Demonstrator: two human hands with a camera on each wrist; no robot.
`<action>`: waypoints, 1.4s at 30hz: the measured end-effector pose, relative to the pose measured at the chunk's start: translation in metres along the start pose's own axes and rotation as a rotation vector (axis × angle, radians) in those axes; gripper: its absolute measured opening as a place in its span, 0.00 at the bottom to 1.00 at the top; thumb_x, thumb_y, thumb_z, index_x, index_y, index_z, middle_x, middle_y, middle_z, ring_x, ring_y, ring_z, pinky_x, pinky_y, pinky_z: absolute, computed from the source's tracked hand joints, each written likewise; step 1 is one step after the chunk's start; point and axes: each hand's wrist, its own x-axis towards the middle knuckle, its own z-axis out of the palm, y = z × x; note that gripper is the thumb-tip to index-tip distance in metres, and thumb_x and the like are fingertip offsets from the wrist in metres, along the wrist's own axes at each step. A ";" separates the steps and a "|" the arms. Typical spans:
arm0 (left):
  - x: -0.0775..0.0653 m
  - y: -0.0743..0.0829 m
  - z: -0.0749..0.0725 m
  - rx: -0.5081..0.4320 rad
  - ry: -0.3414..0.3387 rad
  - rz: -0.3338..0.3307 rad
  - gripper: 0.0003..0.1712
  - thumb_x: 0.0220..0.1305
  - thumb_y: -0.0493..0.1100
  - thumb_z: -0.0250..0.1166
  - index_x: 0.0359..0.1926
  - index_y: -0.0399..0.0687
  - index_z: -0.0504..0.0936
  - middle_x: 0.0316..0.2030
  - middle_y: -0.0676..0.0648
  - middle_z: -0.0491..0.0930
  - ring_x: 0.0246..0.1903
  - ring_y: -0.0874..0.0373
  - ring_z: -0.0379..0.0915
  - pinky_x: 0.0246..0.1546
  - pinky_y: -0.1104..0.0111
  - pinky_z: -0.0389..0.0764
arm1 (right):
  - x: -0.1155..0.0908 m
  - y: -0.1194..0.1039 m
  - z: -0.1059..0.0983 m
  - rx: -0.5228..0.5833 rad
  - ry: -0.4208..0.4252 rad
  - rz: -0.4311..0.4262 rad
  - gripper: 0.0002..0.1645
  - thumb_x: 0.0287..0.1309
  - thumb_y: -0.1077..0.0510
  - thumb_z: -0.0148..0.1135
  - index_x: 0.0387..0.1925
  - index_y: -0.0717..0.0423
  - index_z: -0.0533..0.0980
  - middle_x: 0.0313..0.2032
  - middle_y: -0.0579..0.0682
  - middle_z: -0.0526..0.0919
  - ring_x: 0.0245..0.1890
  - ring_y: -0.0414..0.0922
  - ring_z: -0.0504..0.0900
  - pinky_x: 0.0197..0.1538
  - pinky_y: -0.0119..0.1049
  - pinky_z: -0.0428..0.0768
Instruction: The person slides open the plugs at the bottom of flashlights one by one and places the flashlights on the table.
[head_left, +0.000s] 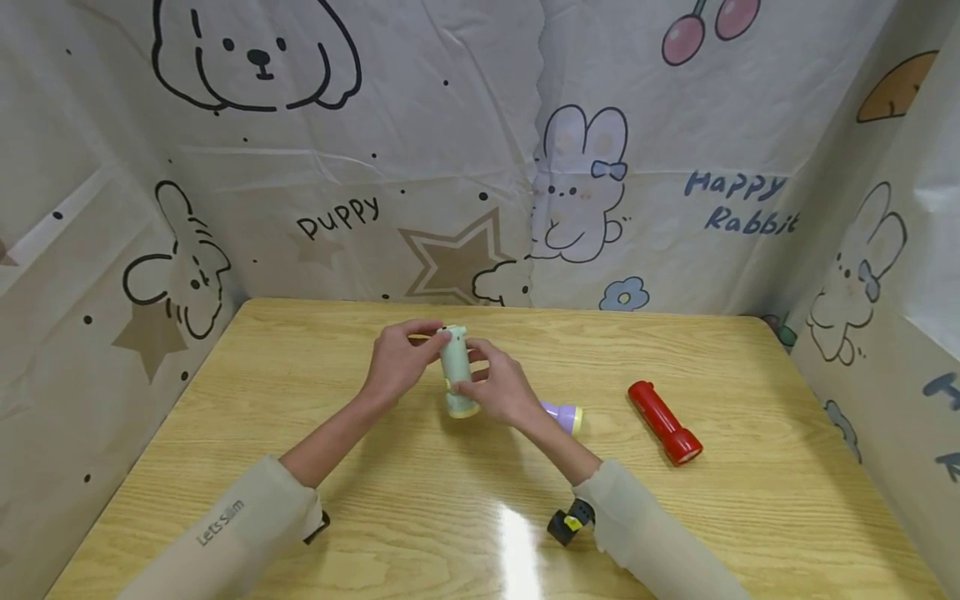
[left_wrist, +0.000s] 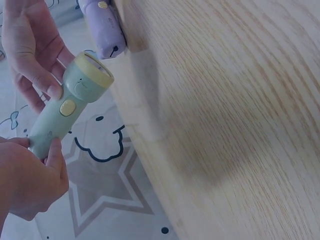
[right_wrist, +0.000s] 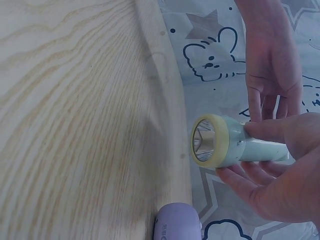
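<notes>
Both hands hold a pale green flashlight (head_left: 455, 363) above the far middle part of the table. It is tilted, lens end down, with a yellow rim round the lens. My left hand (head_left: 403, 360) pinches the tail end between thumb and fingers. My right hand (head_left: 506, 387) grips the body near the head, thumb on one side and fingers on the other. The left wrist view shows a yellow button on the flashlight's side (left_wrist: 55, 120). In the right wrist view its shiny reflector faces out inside the yellow rim (right_wrist: 220, 141).
A purple flashlight (head_left: 567, 417) with a yellow rim lies on the wooden table (head_left: 360, 500), partly hidden behind my right forearm. Farther right lies a red flashlight (head_left: 663, 422). A printed cloth (head_left: 450, 167) with cartoon animals hangs behind the table and at both sides.
</notes>
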 end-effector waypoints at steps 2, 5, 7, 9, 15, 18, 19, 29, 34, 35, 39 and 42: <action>0.000 0.000 0.001 -0.003 0.002 0.000 0.21 0.67 0.42 0.67 0.55 0.31 0.81 0.49 0.36 0.81 0.45 0.46 0.82 0.42 0.66 0.84 | 0.000 0.001 0.000 0.008 -0.003 -0.007 0.37 0.59 0.65 0.70 0.68 0.56 0.67 0.58 0.59 0.78 0.49 0.56 0.83 0.46 0.46 0.84; -0.001 0.000 0.001 0.002 0.007 0.003 0.21 0.67 0.42 0.67 0.55 0.30 0.81 0.48 0.35 0.82 0.45 0.46 0.82 0.42 0.66 0.84 | 0.000 0.003 0.000 0.013 -0.005 -0.021 0.37 0.59 0.65 0.70 0.68 0.57 0.67 0.59 0.61 0.77 0.49 0.56 0.83 0.47 0.46 0.83; -0.002 0.001 0.002 0.012 0.013 0.005 0.21 0.67 0.42 0.68 0.55 0.31 0.81 0.48 0.36 0.82 0.45 0.46 0.82 0.42 0.66 0.84 | -0.001 0.003 0.000 0.011 -0.001 -0.029 0.37 0.59 0.64 0.70 0.68 0.57 0.67 0.60 0.61 0.77 0.49 0.56 0.83 0.47 0.47 0.83; -0.003 0.001 0.002 0.030 0.018 0.010 0.21 0.66 0.43 0.68 0.54 0.32 0.82 0.48 0.36 0.82 0.45 0.46 0.82 0.42 0.65 0.84 | -0.001 0.004 0.000 0.005 0.006 -0.043 0.37 0.59 0.64 0.70 0.68 0.58 0.67 0.60 0.61 0.78 0.49 0.56 0.83 0.47 0.46 0.83; -0.004 0.003 0.004 0.072 0.031 0.030 0.21 0.66 0.44 0.68 0.54 0.34 0.83 0.47 0.38 0.83 0.44 0.47 0.83 0.41 0.63 0.84 | -0.001 0.007 0.001 0.000 0.032 -0.081 0.37 0.58 0.65 0.71 0.67 0.59 0.67 0.59 0.61 0.79 0.47 0.55 0.84 0.46 0.46 0.84; -0.005 0.005 0.005 0.086 0.038 0.046 0.21 0.65 0.45 0.68 0.53 0.35 0.84 0.46 0.38 0.84 0.44 0.47 0.83 0.40 0.62 0.84 | -0.001 0.008 0.001 0.002 0.045 -0.091 0.37 0.57 0.65 0.71 0.67 0.59 0.67 0.58 0.60 0.80 0.47 0.54 0.85 0.46 0.45 0.84; -0.005 0.005 0.005 0.091 0.038 0.051 0.20 0.65 0.44 0.69 0.53 0.35 0.84 0.46 0.38 0.84 0.44 0.47 0.83 0.40 0.62 0.84 | -0.001 0.008 0.001 0.002 0.048 -0.098 0.37 0.57 0.65 0.71 0.66 0.59 0.68 0.58 0.60 0.80 0.47 0.54 0.85 0.46 0.44 0.84; -0.008 0.010 0.004 0.076 0.040 0.065 0.21 0.65 0.44 0.69 0.54 0.34 0.83 0.46 0.38 0.84 0.44 0.47 0.82 0.42 0.61 0.83 | -0.006 0.007 0.000 0.001 0.070 -0.164 0.37 0.59 0.65 0.70 0.69 0.57 0.68 0.58 0.60 0.79 0.46 0.54 0.85 0.44 0.40 0.85; -0.009 0.013 0.003 0.077 0.048 0.066 0.21 0.66 0.45 0.69 0.54 0.34 0.83 0.46 0.38 0.84 0.45 0.47 0.82 0.42 0.61 0.83 | -0.008 0.006 0.000 -0.035 0.085 -0.213 0.39 0.60 0.65 0.69 0.71 0.54 0.66 0.58 0.59 0.80 0.46 0.53 0.85 0.43 0.39 0.84; -0.009 0.013 0.003 0.075 0.051 0.068 0.21 0.66 0.45 0.69 0.54 0.35 0.83 0.46 0.38 0.84 0.45 0.48 0.82 0.42 0.61 0.83 | -0.008 0.006 0.000 -0.038 0.087 -0.215 0.39 0.60 0.65 0.69 0.72 0.54 0.66 0.58 0.59 0.80 0.47 0.53 0.85 0.44 0.39 0.84; -0.009 0.014 0.002 0.068 0.050 0.074 0.21 0.66 0.45 0.69 0.54 0.35 0.83 0.46 0.38 0.84 0.45 0.48 0.82 0.42 0.60 0.83 | -0.009 0.006 0.001 -0.046 0.098 -0.231 0.40 0.61 0.65 0.68 0.73 0.54 0.65 0.58 0.60 0.79 0.47 0.53 0.85 0.44 0.38 0.84; -0.010 0.015 0.002 0.066 0.047 0.078 0.21 0.66 0.45 0.69 0.54 0.35 0.83 0.46 0.39 0.84 0.45 0.48 0.82 0.43 0.60 0.83 | -0.010 0.006 0.003 -0.046 0.105 -0.270 0.41 0.61 0.67 0.67 0.73 0.57 0.63 0.58 0.62 0.79 0.47 0.54 0.85 0.45 0.36 0.84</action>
